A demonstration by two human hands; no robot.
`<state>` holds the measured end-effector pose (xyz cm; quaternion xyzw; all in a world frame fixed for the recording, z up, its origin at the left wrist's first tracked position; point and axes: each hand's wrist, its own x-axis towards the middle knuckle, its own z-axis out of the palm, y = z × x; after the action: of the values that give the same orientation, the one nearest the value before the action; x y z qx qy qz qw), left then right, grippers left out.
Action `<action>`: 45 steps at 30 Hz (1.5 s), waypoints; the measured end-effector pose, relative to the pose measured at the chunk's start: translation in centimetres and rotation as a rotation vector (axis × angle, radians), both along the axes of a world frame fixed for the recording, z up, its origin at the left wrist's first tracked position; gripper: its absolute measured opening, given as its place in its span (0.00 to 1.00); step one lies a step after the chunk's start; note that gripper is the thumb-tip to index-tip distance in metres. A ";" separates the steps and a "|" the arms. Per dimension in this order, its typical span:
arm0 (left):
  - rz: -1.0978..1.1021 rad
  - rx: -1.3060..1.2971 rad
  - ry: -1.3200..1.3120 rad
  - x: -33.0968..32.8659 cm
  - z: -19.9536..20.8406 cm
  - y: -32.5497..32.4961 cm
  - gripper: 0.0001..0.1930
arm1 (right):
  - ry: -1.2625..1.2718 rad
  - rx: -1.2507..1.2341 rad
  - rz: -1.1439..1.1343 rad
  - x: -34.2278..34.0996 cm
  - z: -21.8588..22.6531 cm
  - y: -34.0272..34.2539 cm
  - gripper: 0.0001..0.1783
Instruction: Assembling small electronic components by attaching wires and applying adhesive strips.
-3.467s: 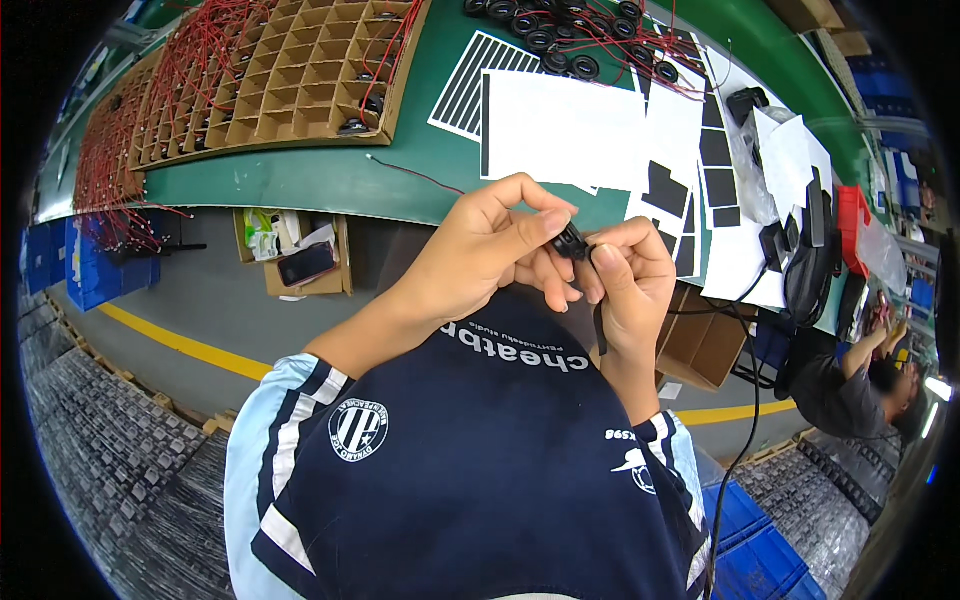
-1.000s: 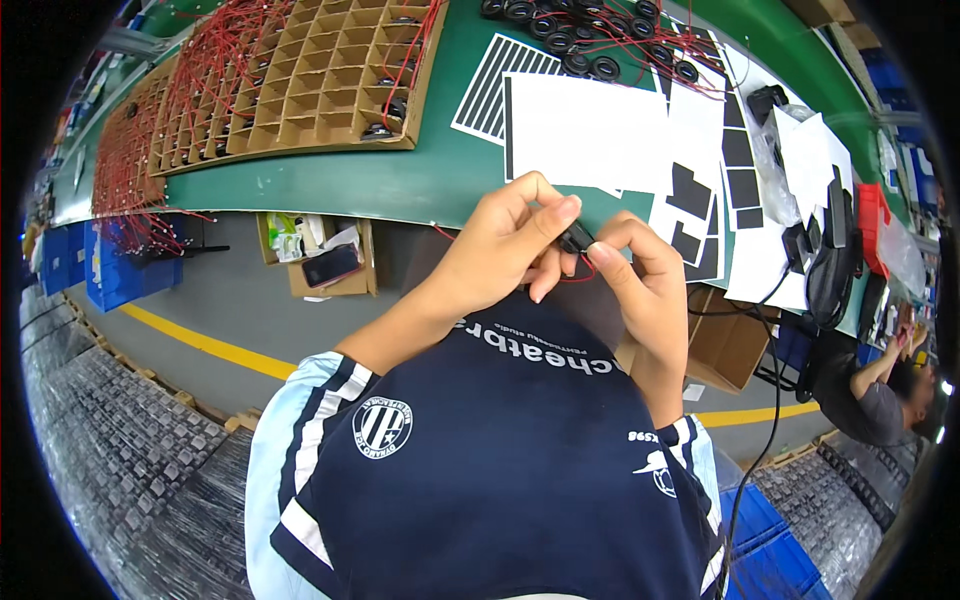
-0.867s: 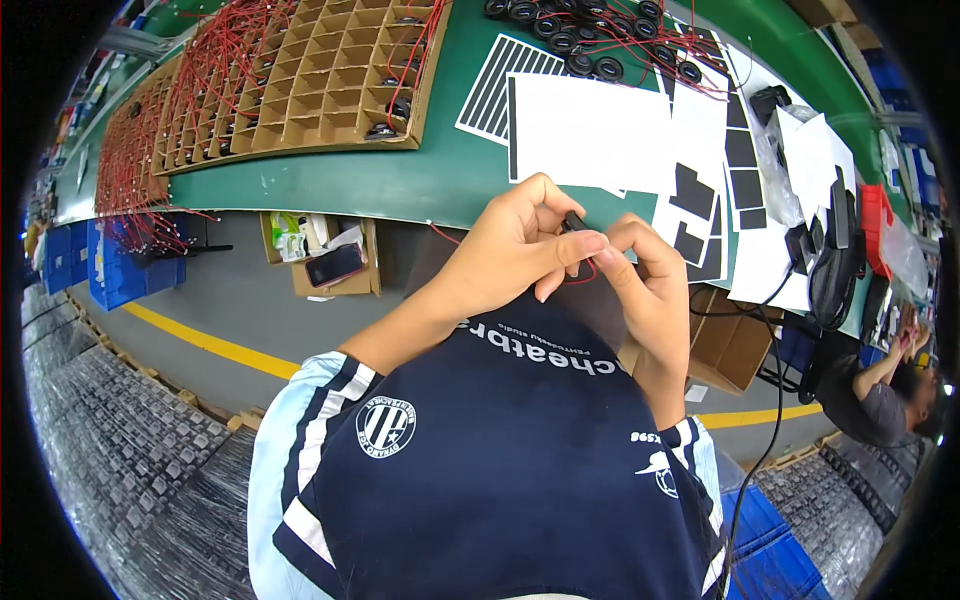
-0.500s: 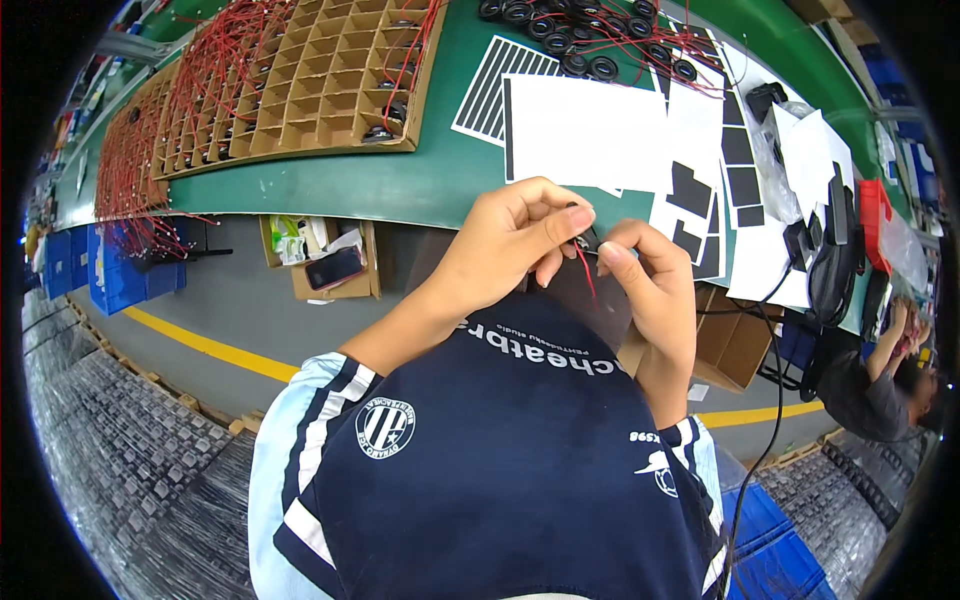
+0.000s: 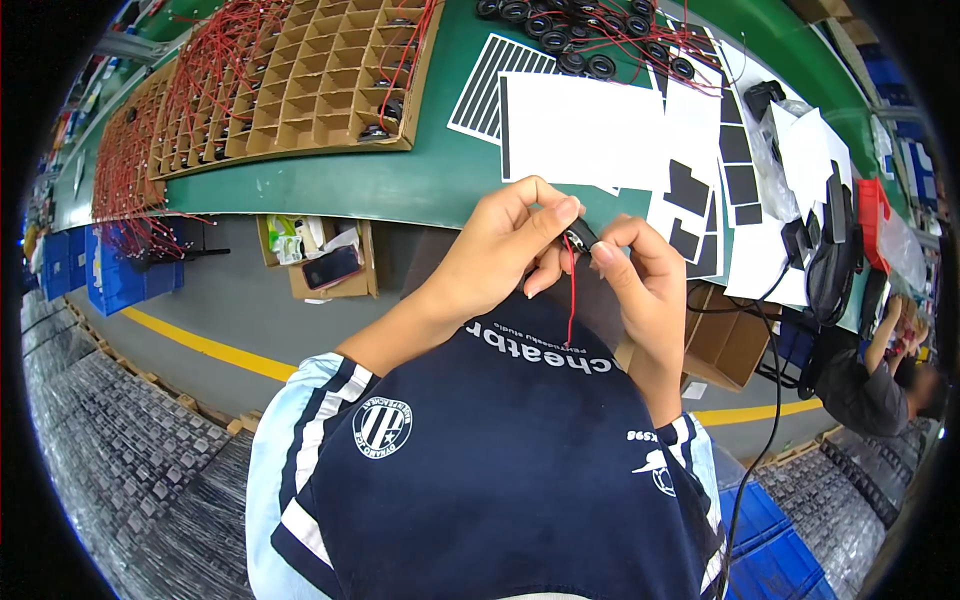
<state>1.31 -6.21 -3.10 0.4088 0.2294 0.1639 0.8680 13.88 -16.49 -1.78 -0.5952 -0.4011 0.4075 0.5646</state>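
Just in front of the table edge, both hands hold a small black speaker (image 5: 581, 235) between them. The thumb and fingers of my left hand (image 5: 505, 240) pinch its left side. My right hand (image 5: 645, 275) grips its right edge between thumb and forefinger. From the speaker a red wire (image 5: 571, 300) hangs down in front of my dark shirt. The fingers hide part of the speaker. Beyond the hands, a white sheet (image 5: 580, 125) with a black strip along its left edge lies on the green table (image 5: 330, 185).
A divided cardboard tray (image 5: 330, 80) with red-wired parts stands at the back left. Several black speakers (image 5: 555, 40) lie at the back. Sheets with black stickers (image 5: 690, 190) and a red bin (image 5: 873, 225) are on the right. Below is an open cardboard box (image 5: 725, 335). A co-worker (image 5: 865, 375) is far right.
The speaker has turned, so more of it shows between my fingers. The red wire now hangs straighter and longer. Both hands have stayed nearly in place.
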 end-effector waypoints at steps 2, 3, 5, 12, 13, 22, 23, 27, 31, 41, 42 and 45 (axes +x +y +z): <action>-0.011 0.034 0.011 -0.1 0.3 -0.1 0.12 | -0.090 -0.041 -0.028 -0.1 0.3 -0.2 0.08; -0.021 0.070 0.022 -0.1 0.5 -0.1 0.12 | -0.091 -0.042 -0.030 0.0 0.4 -0.2 0.08; -0.033 0.083 0.036 -0.1 0.8 0.0 0.11 | -0.188 -0.064 -0.006 0.2 0.4 -0.3 0.09; -0.079 0.169 -0.012 -0.4 0.4 0.1 0.13 | -0.238 -0.165 -0.098 0.0 0.6 -0.2 0.08; -0.079 0.170 -0.012 -0.4 0.5 0.1 0.13 | -0.228 -0.134 -0.111 0.0 0.5 -0.1 0.08; -0.039 0.031 -0.028 -0.4 0.3 0.4 0.11 | -0.058 -0.063 -0.037 0.5 0.2 -0.5 0.08; -0.040 0.006 -0.029 -0.4 0.2 0.4 0.11 | -0.057 -0.073 -0.037 0.5 0.2 -0.5 0.07; -0.082 -0.052 -0.061 -0.4 0.1 0.5 0.11 | 0.022 -0.049 -0.026 0.4 0.1 -0.5 0.07; -0.064 -0.090 -0.064 -0.3 0.1 0.4 0.11 | 0.051 -0.040 -0.021 0.3 0.0 -0.3 0.08; -0.048 0.000 -0.036 -0.1 0.0 -0.2 0.11 | -0.003 -0.059 -0.014 0.2 0.2 0.0 0.09; -0.023 0.123 -0.007 -0.1 0.0 -0.3 0.12 | -0.003 -0.058 -0.015 0.2 0.2 0.0 0.09; -0.045 0.236 -0.001 -0.3 -0.3 -0.3 0.12 | -0.176 -0.040 0.020 0.1 -0.1 0.0 0.09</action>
<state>1.04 -6.51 -3.39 0.5130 0.1992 0.1704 0.8174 14.00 -16.52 -1.86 -0.6358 -0.4471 0.3671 0.5110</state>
